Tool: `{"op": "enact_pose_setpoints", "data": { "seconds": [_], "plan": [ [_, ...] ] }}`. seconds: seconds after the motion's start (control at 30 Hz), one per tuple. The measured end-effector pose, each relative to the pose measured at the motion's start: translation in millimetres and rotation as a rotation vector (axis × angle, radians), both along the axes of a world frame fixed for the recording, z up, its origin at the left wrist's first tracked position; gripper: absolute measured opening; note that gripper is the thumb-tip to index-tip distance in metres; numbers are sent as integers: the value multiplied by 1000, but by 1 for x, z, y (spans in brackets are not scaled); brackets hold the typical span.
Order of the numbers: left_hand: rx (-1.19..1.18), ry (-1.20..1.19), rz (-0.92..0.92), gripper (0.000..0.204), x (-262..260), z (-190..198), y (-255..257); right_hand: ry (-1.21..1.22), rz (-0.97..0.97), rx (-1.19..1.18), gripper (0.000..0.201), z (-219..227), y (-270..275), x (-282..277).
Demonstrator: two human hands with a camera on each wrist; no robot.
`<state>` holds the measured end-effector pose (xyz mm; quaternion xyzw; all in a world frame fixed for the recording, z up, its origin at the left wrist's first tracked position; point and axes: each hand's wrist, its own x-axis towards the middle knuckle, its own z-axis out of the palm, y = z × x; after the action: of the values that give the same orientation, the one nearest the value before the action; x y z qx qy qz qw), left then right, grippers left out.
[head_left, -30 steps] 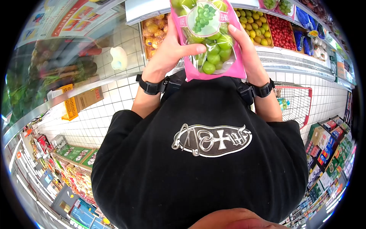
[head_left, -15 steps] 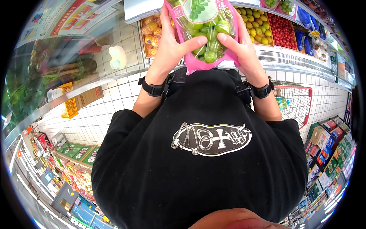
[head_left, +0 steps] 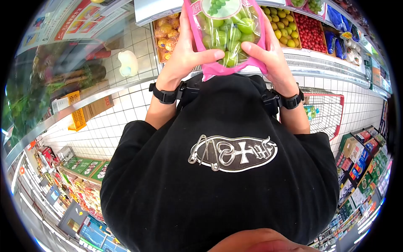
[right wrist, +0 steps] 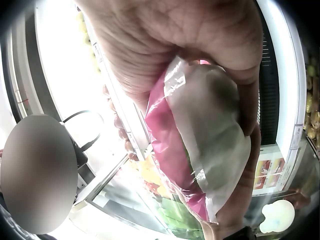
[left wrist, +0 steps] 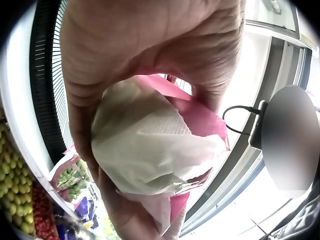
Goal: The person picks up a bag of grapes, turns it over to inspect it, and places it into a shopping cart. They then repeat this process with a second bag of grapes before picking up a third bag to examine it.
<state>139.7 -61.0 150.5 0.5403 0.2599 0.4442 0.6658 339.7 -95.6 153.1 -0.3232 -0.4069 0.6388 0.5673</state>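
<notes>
A clear-fronted, pink-edged bag of green grapes (head_left: pixel 239 31) is held up in front of the chest, with a grape picture on its label. My left hand (head_left: pixel 184 59) grips its left side, thumb (head_left: pixel 212 55) across the lower front and fingers behind. On the other side my right hand (head_left: pixel 275 61) holds it the same way, thumb over the front. From the left wrist, the bag's white and pink wrapping (left wrist: pixel 145 150) fills the space under the palm. In the right wrist view, pink and white wrapping (right wrist: pixel 175 135) shows under the right palm.
Beyond the bag, a chilled display holds yellow-green fruit (head_left: pixel 285 31), red fruit (head_left: pixel 310 35) and bagged round orange-yellow produce (head_left: pixel 168 31). A red-edged shopping cart (head_left: pixel 327 113) stands at the right. At the left are a glass panel and a yellow crate (head_left: pixel 75 111).
The bag's top has tilted away and its lower end has lifted slightly. My right thumb has slid from the upper edge down onto the lower front.
</notes>
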Motion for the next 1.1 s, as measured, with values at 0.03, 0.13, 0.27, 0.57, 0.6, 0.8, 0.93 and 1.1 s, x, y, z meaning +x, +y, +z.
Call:
{"op": "enact_pose_setpoints", "data": {
  "seconds": [0.03, 0.13, 0.27, 0.57, 0.6, 0.8, 0.93, 1.1],
  "plan": [
    [12, 9, -13, 129, -2, 1, 0, -42, -5, 12, 106, -1, 1, 1],
    [70, 76, -14, 120, -5, -13, 3, -107, -29, 15, 111, 6, 0, -1],
    [186, 223, -40, 122, -9, -18, 7, -190, -16, 69, 115, -1, 0, 10],
    [28, 100, -118, 120, -16, -17, 3, -201, 35, 76, 112, 7, -4, 17],
    [17, 87, -122, 120, -16, -17, 3, -188, 43, 76, 111, 8, -5, 17],
    [-36, 24, -128, 116, -16, -16, -4, -93, 87, 95, 109, 4, -8, 19],
    [-37, 15, -124, 112, -18, -19, -6, -83, 105, 69, 111, 12, -11, 17],
    [-91, 11, -71, 107, -15, -13, -11, -91, 103, 40, 117, 11, -13, 15]
  ]
}}
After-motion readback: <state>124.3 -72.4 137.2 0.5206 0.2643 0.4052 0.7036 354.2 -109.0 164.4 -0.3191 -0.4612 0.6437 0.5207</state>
